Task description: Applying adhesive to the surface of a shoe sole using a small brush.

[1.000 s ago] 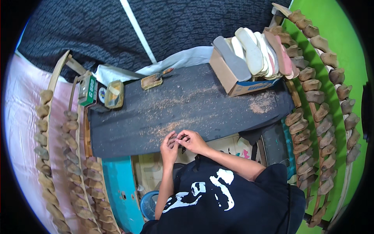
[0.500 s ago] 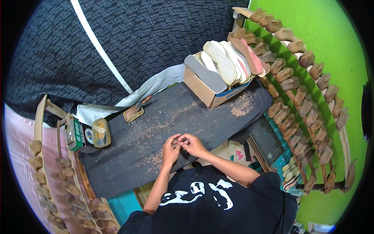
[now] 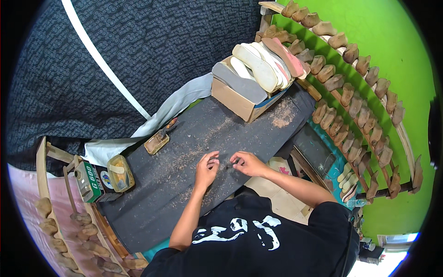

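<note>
– Any risk from here?
– Possibly crumbs (image 3: 181,161) dragged to the floor by a low sweep of the left hand (image 3: 206,171) or right hand (image 3: 249,165) over the near edge of the dark worktop (image 3: 147,207). Perhaps, too, anything tiny dropped among such litter and lost to sight.
– Where exactly, those crumbs?
– Strewn over the worktop's middle, around and beyond the fingers; thicker at the far right, beside the box (image 3: 230,101) of insoles (image 3: 256,67).
– And the grip?
– Partly open on both sides, loosely curled. Nothing visible in either; too small to tell about a stray crumb.
– Different from half a second ago?
– Fingertip to fingertip then; parted now, with bare gap between.
</note>
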Demonstrator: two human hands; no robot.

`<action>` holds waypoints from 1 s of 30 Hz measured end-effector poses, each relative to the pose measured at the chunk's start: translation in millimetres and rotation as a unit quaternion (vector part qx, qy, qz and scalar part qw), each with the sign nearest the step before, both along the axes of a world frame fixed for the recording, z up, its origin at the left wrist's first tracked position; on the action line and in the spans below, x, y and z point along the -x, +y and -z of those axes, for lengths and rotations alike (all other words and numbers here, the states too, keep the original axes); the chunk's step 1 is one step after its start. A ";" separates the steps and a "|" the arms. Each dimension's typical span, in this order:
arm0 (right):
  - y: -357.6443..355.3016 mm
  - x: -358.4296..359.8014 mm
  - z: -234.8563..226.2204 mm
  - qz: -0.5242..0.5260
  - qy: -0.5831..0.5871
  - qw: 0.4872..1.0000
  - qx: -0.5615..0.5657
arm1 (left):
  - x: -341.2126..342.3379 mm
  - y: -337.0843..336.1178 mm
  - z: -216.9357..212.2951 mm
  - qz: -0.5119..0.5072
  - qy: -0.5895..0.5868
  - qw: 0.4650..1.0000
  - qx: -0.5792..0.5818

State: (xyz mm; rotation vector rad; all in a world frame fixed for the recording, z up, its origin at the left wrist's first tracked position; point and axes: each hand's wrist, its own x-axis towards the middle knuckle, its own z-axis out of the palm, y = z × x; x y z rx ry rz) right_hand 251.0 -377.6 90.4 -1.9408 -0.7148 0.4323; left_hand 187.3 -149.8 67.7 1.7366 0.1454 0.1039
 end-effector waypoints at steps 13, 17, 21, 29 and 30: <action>-18.3 -126.6 -120.1 -0.148 -0.126 0.978 0.077 | -129.7 -5.7 -90.7 0.082 -0.161 0.973 -0.145; -49.6 -167.6 -174.8 -0.206 -0.197 0.949 0.137 | -181.7 -20.1 -117.5 0.071 -0.180 0.964 -0.183; -80.1 -200.8 -219.5 -0.226 -0.202 0.925 0.229 | -224.9 -30.6 -130.0 0.039 -0.204 0.949 -0.238; -109.8 -255.7 -224.7 -0.218 -0.307 0.914 0.150 | -293.5 -31.6 -141.6 -0.064 -0.188 0.932 -0.303; -117.0 -256.2 -222.1 -0.223 -0.320 0.914 0.109 | -299.2 -26.1 -142.6 -0.061 -0.173 0.933 -0.309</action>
